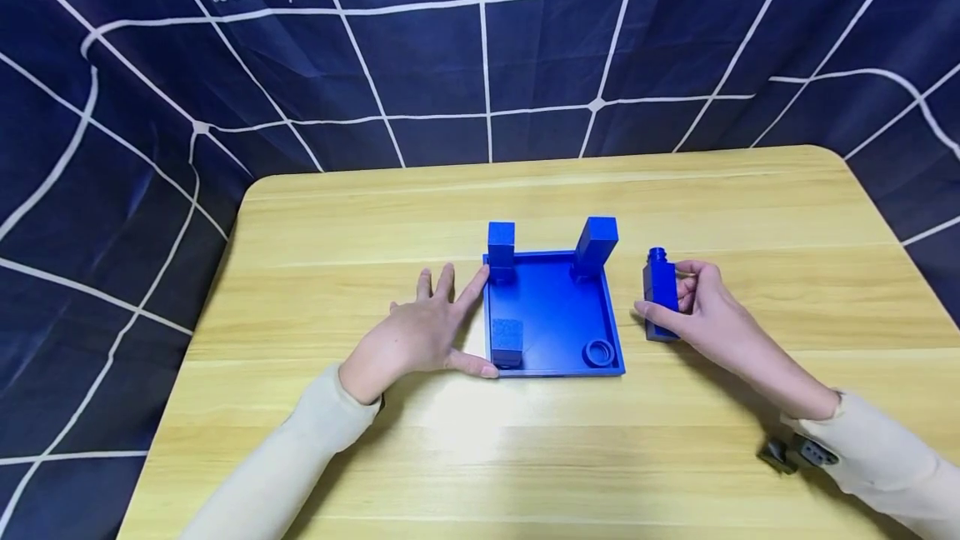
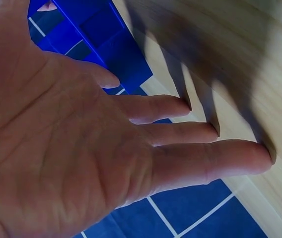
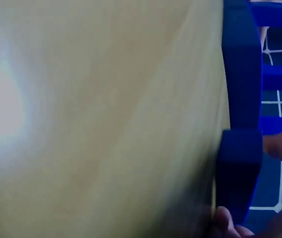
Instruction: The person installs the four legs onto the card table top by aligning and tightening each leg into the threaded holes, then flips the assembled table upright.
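Observation:
A shallow blue square tray (image 1: 551, 307) lies on the table with three blue square posts standing at its corners: a back-left post (image 1: 502, 244), a back-right post (image 1: 596, 242) and a front-left post (image 1: 507, 342). At its front-right corner is a round threaded socket (image 1: 599, 352). My left hand (image 1: 423, 332), fingers straight and spread, touches the tray's left edge with index finger and thumb. To the right of the tray, my right hand (image 1: 712, 311) pinches a separate blue post (image 1: 661, 294) between thumb and fingers, its threaded end up. The right wrist view also shows this post (image 3: 238, 158).
The light wooden table (image 1: 337, 232) extends around the tray on all sides. Behind and beside it hangs a dark blue cloth (image 1: 420, 48) with white lines. A small black device (image 1: 798, 452) sits at the right sleeve's cuff.

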Demonstrator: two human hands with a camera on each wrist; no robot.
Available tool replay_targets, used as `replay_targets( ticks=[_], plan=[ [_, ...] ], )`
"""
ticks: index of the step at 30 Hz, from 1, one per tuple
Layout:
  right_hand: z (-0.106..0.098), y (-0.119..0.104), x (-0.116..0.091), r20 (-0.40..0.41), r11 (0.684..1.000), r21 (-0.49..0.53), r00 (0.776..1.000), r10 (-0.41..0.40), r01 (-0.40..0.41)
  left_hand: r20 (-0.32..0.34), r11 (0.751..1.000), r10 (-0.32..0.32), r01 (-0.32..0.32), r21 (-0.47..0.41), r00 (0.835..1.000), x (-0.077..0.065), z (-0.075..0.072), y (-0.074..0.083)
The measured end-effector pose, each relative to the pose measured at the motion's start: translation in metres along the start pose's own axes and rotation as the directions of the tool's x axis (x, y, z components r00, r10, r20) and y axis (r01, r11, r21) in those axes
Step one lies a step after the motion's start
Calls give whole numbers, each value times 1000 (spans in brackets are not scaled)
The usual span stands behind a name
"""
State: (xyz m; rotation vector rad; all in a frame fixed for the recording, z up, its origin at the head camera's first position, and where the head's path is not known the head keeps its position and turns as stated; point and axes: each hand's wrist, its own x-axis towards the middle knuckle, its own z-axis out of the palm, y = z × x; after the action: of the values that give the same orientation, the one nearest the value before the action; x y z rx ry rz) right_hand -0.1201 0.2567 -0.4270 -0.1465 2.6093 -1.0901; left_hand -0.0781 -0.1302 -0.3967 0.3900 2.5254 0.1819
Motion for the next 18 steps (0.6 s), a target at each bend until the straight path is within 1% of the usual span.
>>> replay_targets(
  ticks=[1, 5, 10, 14, 16, 18],
  plan=[
    [-1, -1, 0, 9, 999, -43, 1000, 1, 0, 1, 1000, -1, 1, -1, 1000, 0, 0, 0],
    [-6, -2, 2, 37, 988, -151, 999, -11, 17, 1, 1000, 2, -2, -10, 1000, -1, 0, 0],
    [-11, 1, 4, 70, 974, -216, 996, -48, 62, -5, 1000, 5, -5, -14, 1000, -1, 0, 0],
    [-15, 3, 4, 85, 980, -188, 995, -48, 63, -9, 1000, 10, -10, -10, 1000, -1, 0, 0],
    [-15, 4, 4, 69, 989, -135, 996, -53, 62, -9, 1000, 10, -10, -8, 1000, -1, 0, 0],
    [-14, 6, 2, 46, 996, -55, 997, -64, 67, -6, 1000, 7, -7, -8, 1000, -1, 1, 0]
  ],
)
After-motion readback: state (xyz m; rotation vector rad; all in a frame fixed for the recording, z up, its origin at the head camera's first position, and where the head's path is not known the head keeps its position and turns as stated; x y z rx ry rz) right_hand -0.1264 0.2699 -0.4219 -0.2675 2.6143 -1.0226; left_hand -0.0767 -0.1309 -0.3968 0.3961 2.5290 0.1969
